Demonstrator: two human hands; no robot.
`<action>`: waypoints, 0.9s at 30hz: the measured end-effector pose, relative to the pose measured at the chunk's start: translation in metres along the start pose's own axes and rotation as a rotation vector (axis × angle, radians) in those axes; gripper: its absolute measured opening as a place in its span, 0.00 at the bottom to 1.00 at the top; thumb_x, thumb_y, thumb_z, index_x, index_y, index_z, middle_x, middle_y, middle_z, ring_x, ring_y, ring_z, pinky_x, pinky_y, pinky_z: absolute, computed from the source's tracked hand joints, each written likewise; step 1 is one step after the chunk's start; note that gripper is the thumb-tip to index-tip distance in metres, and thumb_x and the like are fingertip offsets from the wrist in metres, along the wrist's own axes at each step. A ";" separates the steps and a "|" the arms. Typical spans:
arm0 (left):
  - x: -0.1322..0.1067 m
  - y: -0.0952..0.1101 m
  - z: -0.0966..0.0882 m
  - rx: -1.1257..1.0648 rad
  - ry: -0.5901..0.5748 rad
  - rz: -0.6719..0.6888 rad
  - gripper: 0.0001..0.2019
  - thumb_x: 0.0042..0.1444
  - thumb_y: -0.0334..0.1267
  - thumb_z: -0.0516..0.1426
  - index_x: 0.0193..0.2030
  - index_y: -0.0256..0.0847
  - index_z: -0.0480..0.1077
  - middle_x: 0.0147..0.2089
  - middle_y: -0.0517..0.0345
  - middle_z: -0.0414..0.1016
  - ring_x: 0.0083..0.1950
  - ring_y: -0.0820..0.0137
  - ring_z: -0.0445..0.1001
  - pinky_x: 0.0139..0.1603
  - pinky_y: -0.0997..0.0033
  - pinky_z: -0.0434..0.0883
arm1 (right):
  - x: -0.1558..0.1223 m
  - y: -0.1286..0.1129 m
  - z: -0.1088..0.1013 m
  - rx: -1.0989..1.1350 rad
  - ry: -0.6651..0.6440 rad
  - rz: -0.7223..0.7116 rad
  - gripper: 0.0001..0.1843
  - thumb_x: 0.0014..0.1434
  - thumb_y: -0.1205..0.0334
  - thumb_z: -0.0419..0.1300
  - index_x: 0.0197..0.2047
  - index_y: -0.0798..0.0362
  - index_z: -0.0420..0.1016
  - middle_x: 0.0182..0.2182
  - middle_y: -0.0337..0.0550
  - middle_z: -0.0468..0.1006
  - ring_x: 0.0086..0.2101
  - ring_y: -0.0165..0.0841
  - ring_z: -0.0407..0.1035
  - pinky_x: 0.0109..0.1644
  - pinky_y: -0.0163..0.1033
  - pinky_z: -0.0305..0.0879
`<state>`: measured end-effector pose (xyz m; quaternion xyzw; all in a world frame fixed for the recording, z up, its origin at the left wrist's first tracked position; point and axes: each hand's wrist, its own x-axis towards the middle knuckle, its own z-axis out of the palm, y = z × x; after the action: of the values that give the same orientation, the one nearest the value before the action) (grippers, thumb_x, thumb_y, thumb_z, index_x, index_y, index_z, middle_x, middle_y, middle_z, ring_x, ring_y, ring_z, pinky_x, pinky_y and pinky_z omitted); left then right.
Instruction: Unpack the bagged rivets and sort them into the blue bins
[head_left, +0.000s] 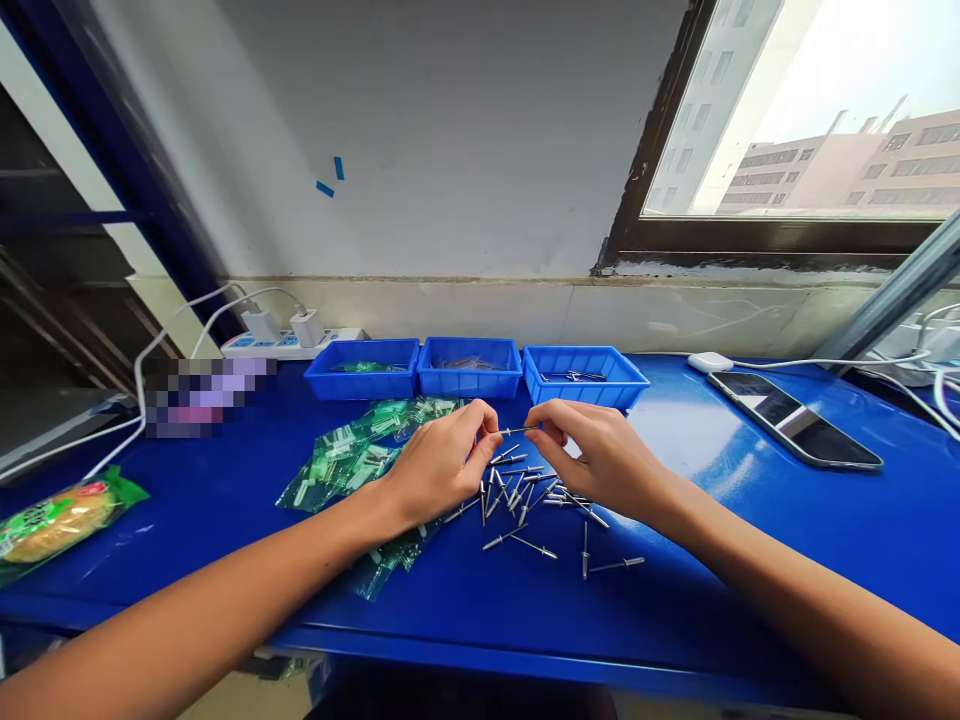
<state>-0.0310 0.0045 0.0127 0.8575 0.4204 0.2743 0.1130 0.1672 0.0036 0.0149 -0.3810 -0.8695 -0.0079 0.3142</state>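
Note:
Between my two hands a metal pop rivet is held level, one end in each pinch. My left hand closes thumb and forefinger on its left end. My right hand grips the thin pin at the right end. Beneath them lies a loose pile of pop rivets, with a few strewn toward the front edge. Clear green-tinted bags of small pale pieces lie left of the pile, partly covered by my left hand and forearm.
Behind my hands stand three blue bins: the left bin with green bags, the middle bin with thin items, the right bin with rivets. A phone lies right, wrapped bread left, near a power strip with cables.

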 end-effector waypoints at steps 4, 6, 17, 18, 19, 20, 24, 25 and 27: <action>0.001 -0.001 0.002 -0.047 0.004 -0.008 0.06 0.61 0.37 0.48 0.43 0.40 0.60 0.32 0.60 0.69 0.31 0.73 0.68 0.30 0.72 0.64 | 0.000 0.001 -0.003 0.002 0.088 -0.046 0.10 0.61 0.62 0.48 0.33 0.54 0.68 0.23 0.39 0.71 0.24 0.27 0.62 0.29 0.33 0.57; 0.001 -0.002 0.002 -0.055 -0.004 -0.014 0.09 0.60 0.38 0.49 0.46 0.40 0.59 0.33 0.59 0.69 0.30 0.73 0.68 0.28 0.72 0.63 | 0.001 0.005 -0.007 -0.032 0.135 -0.032 0.11 0.61 0.61 0.48 0.31 0.54 0.69 0.22 0.39 0.70 0.24 0.27 0.62 0.29 0.33 0.57; 0.004 -0.001 -0.006 0.011 -0.069 0.054 0.11 0.59 0.38 0.50 0.48 0.40 0.62 0.35 0.59 0.71 0.33 0.73 0.69 0.29 0.73 0.64 | 0.007 0.037 -0.022 -0.352 0.083 0.272 0.15 0.59 0.60 0.50 0.46 0.56 0.70 0.29 0.44 0.75 0.28 0.33 0.67 0.30 0.36 0.54; 0.004 -0.001 -0.008 0.023 -0.061 0.059 0.11 0.59 0.38 0.51 0.47 0.41 0.62 0.34 0.59 0.71 0.33 0.73 0.69 0.30 0.73 0.64 | 0.006 0.030 -0.020 -0.306 0.025 0.209 0.14 0.59 0.61 0.50 0.46 0.56 0.70 0.29 0.44 0.75 0.28 0.32 0.67 0.31 0.36 0.55; 0.004 -0.001 -0.010 0.033 -0.055 0.062 0.11 0.59 0.39 0.51 0.47 0.41 0.63 0.34 0.59 0.71 0.32 0.73 0.69 0.30 0.73 0.64 | 0.005 0.023 -0.019 -0.263 -0.046 0.135 0.13 0.60 0.61 0.51 0.45 0.55 0.70 0.30 0.43 0.75 0.29 0.32 0.68 0.32 0.36 0.56; 0.004 -0.001 -0.011 0.039 -0.054 0.063 0.11 0.59 0.39 0.51 0.48 0.41 0.63 0.34 0.60 0.71 0.32 0.73 0.69 0.30 0.73 0.64 | 0.004 0.015 -0.018 -0.236 -0.125 0.071 0.12 0.60 0.61 0.51 0.44 0.54 0.71 0.31 0.42 0.75 0.30 0.32 0.68 0.33 0.36 0.56; 0.003 -0.001 -0.010 0.050 -0.108 0.077 0.12 0.60 0.39 0.50 0.49 0.40 0.62 0.34 0.59 0.72 0.33 0.72 0.69 0.31 0.73 0.64 | 0.000 -0.005 -0.020 -0.202 -0.390 -0.029 0.07 0.59 0.64 0.53 0.38 0.54 0.71 0.31 0.42 0.75 0.31 0.32 0.68 0.32 0.35 0.55; 0.003 -0.002 -0.010 0.053 -0.126 0.086 0.12 0.60 0.39 0.50 0.49 0.40 0.62 0.35 0.59 0.72 0.33 0.72 0.70 0.32 0.73 0.64 | -0.001 -0.007 -0.021 -0.204 -0.405 -0.036 0.07 0.59 0.64 0.53 0.37 0.54 0.71 0.31 0.42 0.75 0.31 0.32 0.67 0.32 0.35 0.55; 0.002 -0.002 -0.009 0.060 -0.156 0.108 0.12 0.60 0.38 0.50 0.49 0.40 0.62 0.35 0.58 0.72 0.34 0.72 0.70 0.32 0.72 0.64 | 0.000 -0.007 -0.023 -0.207 -0.390 -0.040 0.06 0.60 0.65 0.52 0.36 0.54 0.70 0.30 0.42 0.74 0.31 0.31 0.66 0.32 0.35 0.55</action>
<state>-0.0361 0.0068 0.0200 0.9006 0.3717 0.1997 0.1046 0.1750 -0.0076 0.0347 -0.3881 -0.9158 -0.0296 0.0988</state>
